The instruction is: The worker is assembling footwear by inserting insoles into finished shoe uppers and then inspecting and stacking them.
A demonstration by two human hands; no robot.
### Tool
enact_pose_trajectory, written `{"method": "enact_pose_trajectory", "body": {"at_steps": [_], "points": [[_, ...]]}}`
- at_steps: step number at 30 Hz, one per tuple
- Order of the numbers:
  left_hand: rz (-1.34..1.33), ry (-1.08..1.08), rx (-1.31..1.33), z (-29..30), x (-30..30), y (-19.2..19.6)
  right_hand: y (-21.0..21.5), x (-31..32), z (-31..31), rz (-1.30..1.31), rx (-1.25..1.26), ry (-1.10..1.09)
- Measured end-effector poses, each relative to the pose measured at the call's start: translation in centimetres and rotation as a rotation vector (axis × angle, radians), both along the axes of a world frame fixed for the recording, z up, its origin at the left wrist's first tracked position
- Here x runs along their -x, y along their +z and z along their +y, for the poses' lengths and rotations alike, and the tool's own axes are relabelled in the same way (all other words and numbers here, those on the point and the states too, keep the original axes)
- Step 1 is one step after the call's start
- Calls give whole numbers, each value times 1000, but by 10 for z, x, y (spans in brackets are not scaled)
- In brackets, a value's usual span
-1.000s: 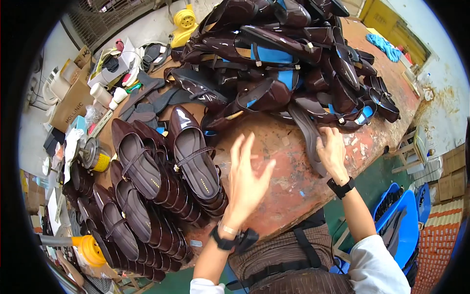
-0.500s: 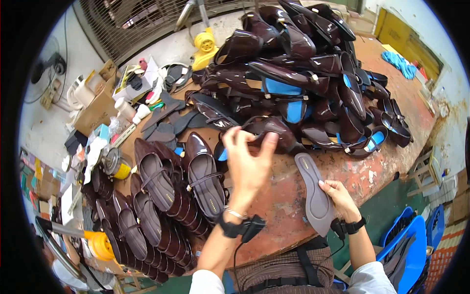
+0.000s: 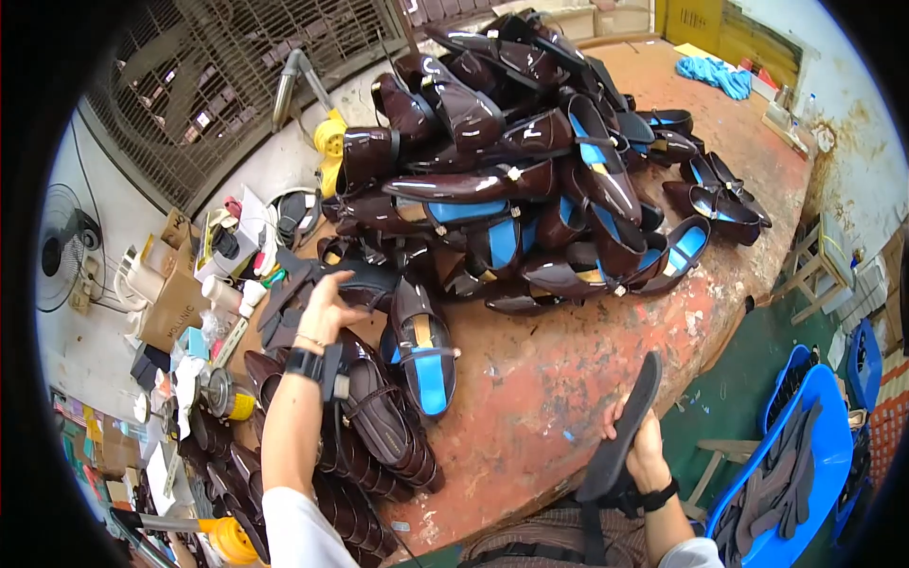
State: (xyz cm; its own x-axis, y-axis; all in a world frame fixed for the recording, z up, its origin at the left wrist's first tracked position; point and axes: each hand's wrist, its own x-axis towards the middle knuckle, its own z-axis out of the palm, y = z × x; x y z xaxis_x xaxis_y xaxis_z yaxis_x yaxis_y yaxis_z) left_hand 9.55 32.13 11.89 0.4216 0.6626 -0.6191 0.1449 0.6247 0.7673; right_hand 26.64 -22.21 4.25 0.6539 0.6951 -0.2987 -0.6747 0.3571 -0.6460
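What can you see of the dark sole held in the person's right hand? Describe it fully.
The sole is a thin, flat, dark grey piece shaped like a foot outline, seemingly rubber or foam. It shows nearly edge-on, tilted with its rounded tip up beside the table edge and its lower end toward the lap. The right hand grips its middle, fingers wrapped round it. No upper or strap is attached.

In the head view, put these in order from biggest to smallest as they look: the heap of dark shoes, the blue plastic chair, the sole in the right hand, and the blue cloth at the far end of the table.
1. Heap of dark shoes
2. Blue plastic chair
3. Sole in the right hand
4. Blue cloth

The sole is nearer the camera than the cloth, so their true sizes stay unsure.
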Motion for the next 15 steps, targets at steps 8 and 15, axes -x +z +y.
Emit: {"method": "enact_pose_trajectory", "body": {"at_steps": [8,15], "points": [[355,125,-184,19,-44,-69,22,38,-42,-49,56,-155],[366,312,-1129,-30,-68,-18,36,45,-70,-212,149,2]]}}
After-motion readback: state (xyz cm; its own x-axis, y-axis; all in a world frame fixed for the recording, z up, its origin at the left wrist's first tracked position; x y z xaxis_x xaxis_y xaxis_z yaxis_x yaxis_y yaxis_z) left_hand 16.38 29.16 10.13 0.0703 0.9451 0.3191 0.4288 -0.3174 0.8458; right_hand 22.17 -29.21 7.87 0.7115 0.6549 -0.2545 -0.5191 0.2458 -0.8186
